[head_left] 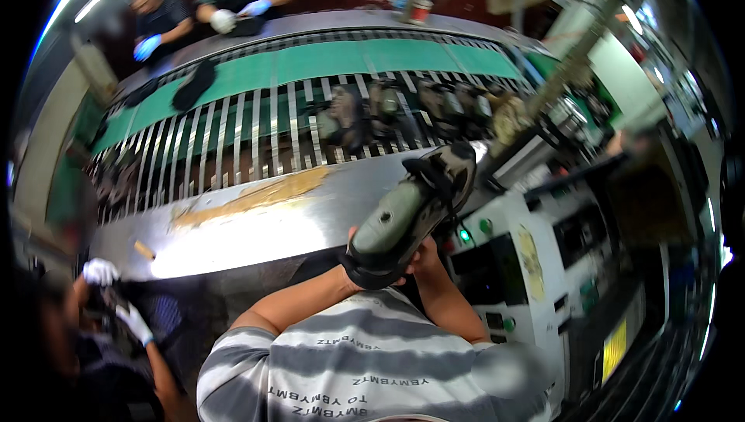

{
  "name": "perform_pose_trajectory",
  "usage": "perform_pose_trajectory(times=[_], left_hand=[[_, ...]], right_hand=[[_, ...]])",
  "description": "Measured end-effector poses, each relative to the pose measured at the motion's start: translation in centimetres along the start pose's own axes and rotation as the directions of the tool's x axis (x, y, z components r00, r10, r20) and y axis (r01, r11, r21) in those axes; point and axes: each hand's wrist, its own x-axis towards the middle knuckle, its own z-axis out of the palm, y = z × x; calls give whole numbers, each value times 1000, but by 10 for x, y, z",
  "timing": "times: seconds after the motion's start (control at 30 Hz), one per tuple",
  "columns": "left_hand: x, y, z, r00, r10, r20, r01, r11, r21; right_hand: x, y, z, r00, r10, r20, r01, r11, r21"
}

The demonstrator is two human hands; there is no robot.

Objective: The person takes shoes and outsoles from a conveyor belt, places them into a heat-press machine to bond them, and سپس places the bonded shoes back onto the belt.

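Note:
In front of my chest I hold up a dark shoe upper (pixel 444 175) stretched over a green shoe last (pixel 382 224). Its lace-up part points away to the upper right, while the smooth green end with a round hole lies toward me. My left hand (pixel 353 282) grips the near end from the left, with a digit showing beside the last. From the right, my right hand (pixel 424 255) is closed round the lower side. The shoe covers most of the fingers of both hands.
Ahead lies a metal ledge (pixel 256 240) with a torn brown tape strip, then a slatted rack (pixel 206 143) carrying several shoes, and a green conveyor belt (pixel 310 61). A white machine (pixel 497 243) stands right. Gloved people work across the belt and at lower left.

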Motion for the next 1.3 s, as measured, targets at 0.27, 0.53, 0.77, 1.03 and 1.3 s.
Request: perform_pose_trajectory(times=[0.27, 0.53, 0.77, 1.03, 1.3], left_hand=[[90, -12, -56, 945, -13, -328, 324, 203, 924], [45, 58, -123, 723, 673, -159, 488, -334, 806], [33, 97, -150, 586, 803, -107, 477, -235, 847], [24, 103, -173, 598, 797, -91, 431, -224, 874], [28, 99, -169, 585, 808, -65, 432, -243, 868]], right_hand=[[-109, -98, 78, 237, -918, -317, 426, 392, -816], [-213, -245, 239, -189, -982, 1, -134, 24, -991], [-221, -409, 275, -464, -870, 167, -796, 326, -510], [-281, -493, 193, -490, -872, 4, -868, 488, 92], [-216, -403, 210, -413, -910, 35, -887, 411, 210]])
